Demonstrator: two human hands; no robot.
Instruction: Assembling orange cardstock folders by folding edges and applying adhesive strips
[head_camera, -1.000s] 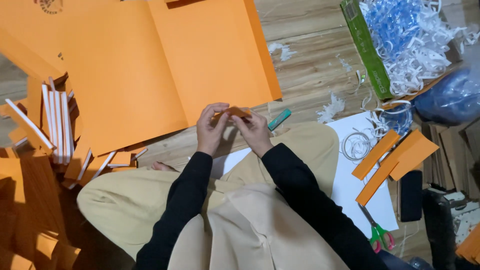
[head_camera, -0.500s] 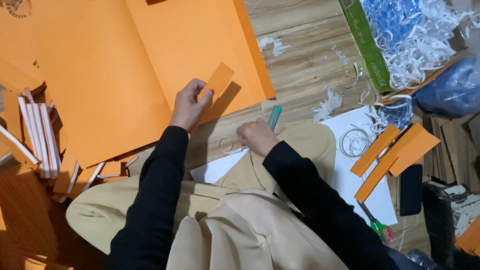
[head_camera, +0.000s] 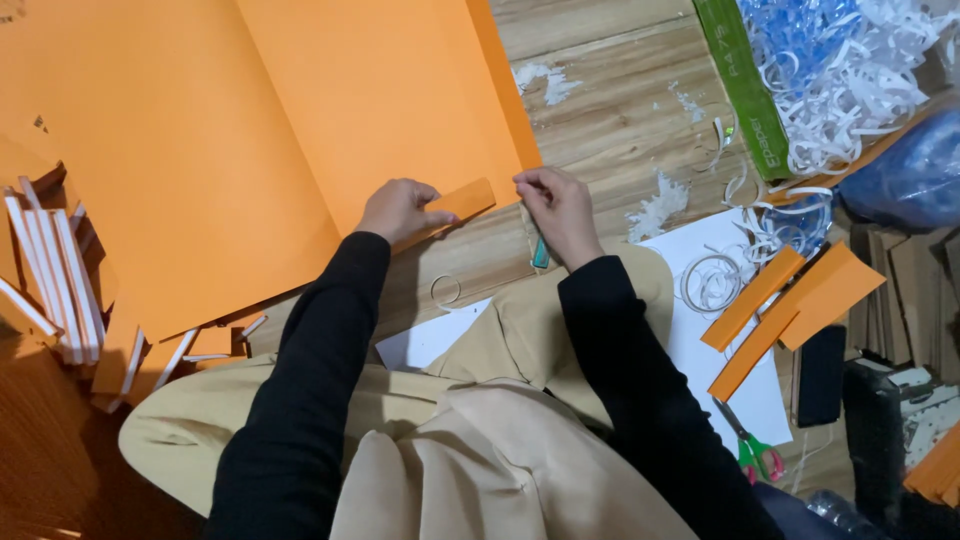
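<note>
While left hand (head_camera: 398, 210) grips orange strip (head_camera: 455, 205), right hand (head_camera: 560, 208) beside it, pinched shut.

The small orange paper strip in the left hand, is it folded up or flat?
Flat. The small orange strip lies spread on the big orange sheet, pressed down by the left hand; no crease shows.

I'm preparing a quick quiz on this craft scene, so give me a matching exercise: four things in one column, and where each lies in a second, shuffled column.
Things:
1. small orange strip
2. scissors with green and pink handles
3. shredded white and blue paper
4. thin ring

Places:
A. far right top, beside a green box
B. on the wooden floor just ahead of the knees
C. under the left hand
D. at the lower edge of the white sheet, on the right

Pairs: 1-C, 2-D, 3-A, 4-B
</note>
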